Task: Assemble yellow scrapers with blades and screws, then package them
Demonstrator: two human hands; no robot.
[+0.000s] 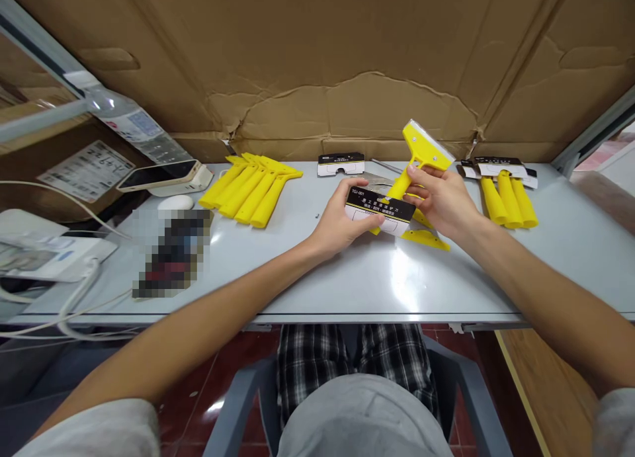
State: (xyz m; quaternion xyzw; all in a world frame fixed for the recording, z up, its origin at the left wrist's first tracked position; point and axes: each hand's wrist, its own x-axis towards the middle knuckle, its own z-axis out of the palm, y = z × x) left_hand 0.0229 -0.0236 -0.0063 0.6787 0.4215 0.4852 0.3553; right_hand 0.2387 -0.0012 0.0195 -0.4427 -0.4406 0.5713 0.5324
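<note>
In my right hand (439, 196) is a yellow scraper (425, 147), gripped near its neck, with its wide blade end pointing up and away from me. My left hand (336, 212) pinches a black and white cardboard header card (380, 209) between thumb and fingers. The scraper's handle meets the card at its top edge, and a bit of yellow shows below; whether it passes through or behind, I cannot tell. Under my hands more yellow scraper parts (427, 238) lie on the table, partly hidden.
Several yellow handles (251, 189) lie fanned at the left; carded scrapers (510, 199) lie at the right. A stack of cards (340, 165) sits at the back against the cardboard wall (347, 60). A phone (159, 176), bottle (131, 120) and power strip (54, 255) crowd the left.
</note>
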